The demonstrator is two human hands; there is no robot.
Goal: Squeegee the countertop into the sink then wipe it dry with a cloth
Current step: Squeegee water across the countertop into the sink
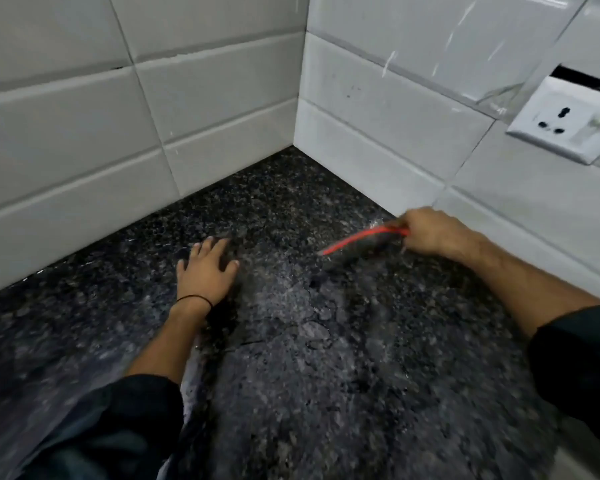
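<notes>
squeegee (361,242) at right-centre of frame, gripped in right hand (430,233) fingers.
left hand (207,268) spread flat on wet counter (326,358); palm may slip, sink unseen.

Black-and-grey speckled countertop (291,358), white wall tiles (84,116), red-edged squeegee (357,242), white socket (565,124).

My left hand (207,268) lies flat on the wet, speckled countertop (326,358); my squeegee (357,242) touches it.

Squeegee (357,242) on countertop (291,358), right of left hand (207,268).
</notes>
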